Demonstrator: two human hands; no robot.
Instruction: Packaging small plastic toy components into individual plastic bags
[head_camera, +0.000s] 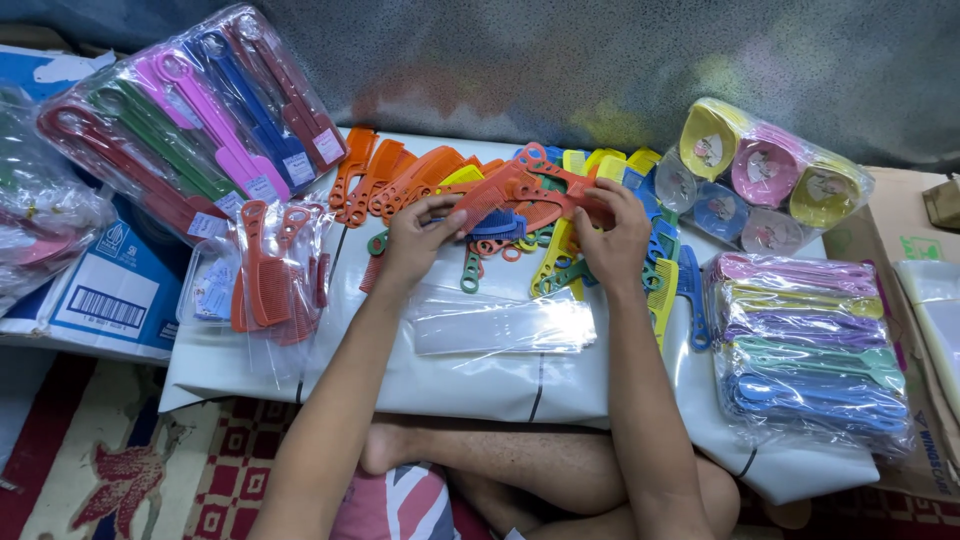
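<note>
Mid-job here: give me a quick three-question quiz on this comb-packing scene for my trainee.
1. True or false: both hands hold the red comb.
2. What lies on the white sheet just below the hands? A) scissors B) clear sleeves C) a box
3. On which side of the person is the bagged stack of pastel combs?

Key: 1 true: left hand and right hand grip it. 2 B, the clear sleeves. 3 right.

Left hand (418, 238) and right hand (612, 232) raised together, fingers pinching.

Clear comb packs (190, 120) — blue carton (120, 290) below
</note>
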